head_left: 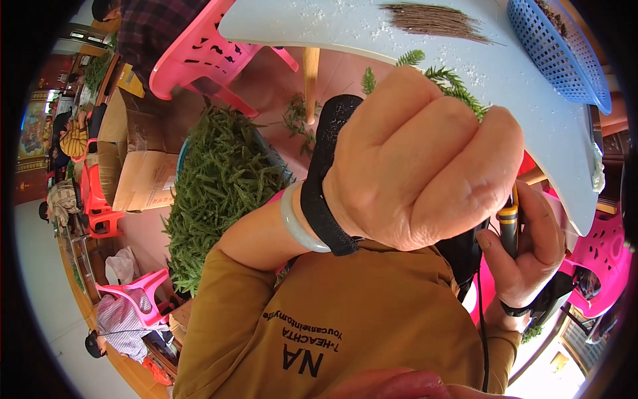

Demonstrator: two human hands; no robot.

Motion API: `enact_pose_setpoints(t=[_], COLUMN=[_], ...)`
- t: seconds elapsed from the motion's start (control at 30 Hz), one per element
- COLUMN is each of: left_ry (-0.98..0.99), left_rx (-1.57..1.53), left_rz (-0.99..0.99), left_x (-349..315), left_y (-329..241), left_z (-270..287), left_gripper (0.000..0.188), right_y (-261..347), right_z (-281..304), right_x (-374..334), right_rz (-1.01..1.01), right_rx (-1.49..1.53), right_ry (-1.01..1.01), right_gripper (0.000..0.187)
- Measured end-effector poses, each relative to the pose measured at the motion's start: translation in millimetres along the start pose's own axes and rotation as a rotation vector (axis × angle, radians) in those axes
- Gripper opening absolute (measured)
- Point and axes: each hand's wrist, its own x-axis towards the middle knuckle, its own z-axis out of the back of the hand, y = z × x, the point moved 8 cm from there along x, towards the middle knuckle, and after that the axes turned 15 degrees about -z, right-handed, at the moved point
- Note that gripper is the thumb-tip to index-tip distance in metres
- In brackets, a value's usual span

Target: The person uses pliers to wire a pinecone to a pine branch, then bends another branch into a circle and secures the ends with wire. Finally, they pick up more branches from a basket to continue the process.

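Note:
My left hand is raised close to the camera in a fist, with a pale bangle and a black strap at the wrist. From behind the knuckles stick out the green needled tips of a pine sprig; its stem is hidden in the fist. Lower at the right, the fingers of my right hand are bent round a black and yellow tool handle. The working end of this tool is mostly hidden, so its kind does not show.
A pale table with white flecks bears a bundle of brown stems and a blue basket. At my left stands a tub heaped with green sprigs, beside a cardboard box and a pink chair. Other people sit farther left.

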Motion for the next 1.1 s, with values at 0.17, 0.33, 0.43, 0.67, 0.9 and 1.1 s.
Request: enact_pose_setpoints(t=[0.17,0.33,0.43,0.67,0.9,1.1], left_ry=[-0.018,-0.146,-0.142,-0.111,-0.116,0.04], left_rx=[-0.043,-0.137,-0.498,-1.348,-1.643,-1.799], left_rz=[-0.007,0.233,0.403,0.796,0.836,0.922], left_x=[-4.6,-12.9,-16.5,-29.4,-42.2,-53.2], left_y=[3.3,19.9,33.4,41.2,44.7,35.9], left_z=[-0.4,-6.9,-16.4,-39.5,-50.7,-65.3], left_gripper=[0.042,0.035,0.038,0.046,0.049,0.031], right_y=[-5.5,-3.0,-6.6,-9.7,-4.4,-8.1], right_z=[0.6,3.0,7.3,6.9,6.3,2.0], right_x=[1.7,5.4,6.9,10.3,10.6,12.2], right_rz=[0.009,0.013,0.013,0.09,0.183,0.218], right_rx=[-0.019,-0.068,0.042,0.007,0.029,0.03], right_ry=[-0.026,-0.049,-0.109,-0.033,0.028,0.036], right_gripper=[0.057,0.056,0.055,0.055,0.057,0.059])
